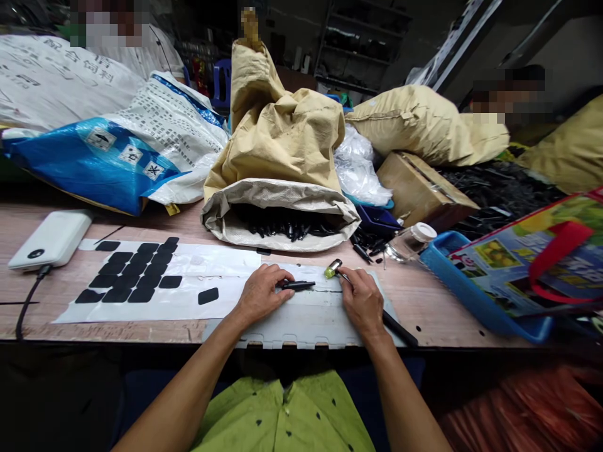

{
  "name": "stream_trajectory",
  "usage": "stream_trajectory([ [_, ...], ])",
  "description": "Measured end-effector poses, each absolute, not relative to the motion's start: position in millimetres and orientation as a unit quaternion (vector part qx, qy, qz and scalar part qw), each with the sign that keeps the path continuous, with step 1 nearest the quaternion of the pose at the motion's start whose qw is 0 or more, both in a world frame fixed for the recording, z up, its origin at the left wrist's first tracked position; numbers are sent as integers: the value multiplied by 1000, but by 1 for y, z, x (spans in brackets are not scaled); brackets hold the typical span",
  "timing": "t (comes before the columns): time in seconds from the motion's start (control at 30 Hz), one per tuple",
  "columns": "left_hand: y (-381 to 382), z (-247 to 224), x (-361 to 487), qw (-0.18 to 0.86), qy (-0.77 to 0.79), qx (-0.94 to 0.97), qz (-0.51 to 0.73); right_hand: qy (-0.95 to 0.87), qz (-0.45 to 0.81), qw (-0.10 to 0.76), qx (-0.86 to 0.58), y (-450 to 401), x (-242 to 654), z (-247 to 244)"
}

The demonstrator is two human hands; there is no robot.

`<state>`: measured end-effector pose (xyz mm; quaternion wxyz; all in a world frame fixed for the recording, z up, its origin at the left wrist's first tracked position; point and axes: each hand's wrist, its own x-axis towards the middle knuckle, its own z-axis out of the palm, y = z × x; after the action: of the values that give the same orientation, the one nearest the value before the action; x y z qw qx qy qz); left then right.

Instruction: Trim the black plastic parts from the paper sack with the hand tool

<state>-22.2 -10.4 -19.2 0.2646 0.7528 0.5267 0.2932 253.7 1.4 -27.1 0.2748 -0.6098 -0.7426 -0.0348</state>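
My left hand (264, 292) pinches a small black pointed part (298, 285), which lies nearly level just above a grey mat (301, 323). To its right, my right hand (363, 301) is closed round a small hammer (333, 269) with a yellow-green and metal head; its black handle end (399, 328) sticks out behind the palm. The hammer head is beside the black part, not touching it. Behind both hands, a beige sack (282, 144) lies with its mouth open, and many black parts (292, 229) show inside.
Black rounded pads (134, 270) lie on white sheeting at left, near a white power bank (53, 238). A clear jar (409, 242), a blue basket (447, 251) with a colourful bag, and a wooden box (419, 188) stand right. People sit behind the sacks.
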Motion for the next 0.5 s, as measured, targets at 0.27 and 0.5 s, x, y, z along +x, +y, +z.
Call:
stream_trajectory([
  [0.27, -9, -22, -23, 268, 529, 751, 290, -743, -61, 274, -608, -3, 250, -29],
  [0.5, -10, -22, -23, 267, 532, 750, 289, -742, -68, 272, -609, -3, 250, -30],
])
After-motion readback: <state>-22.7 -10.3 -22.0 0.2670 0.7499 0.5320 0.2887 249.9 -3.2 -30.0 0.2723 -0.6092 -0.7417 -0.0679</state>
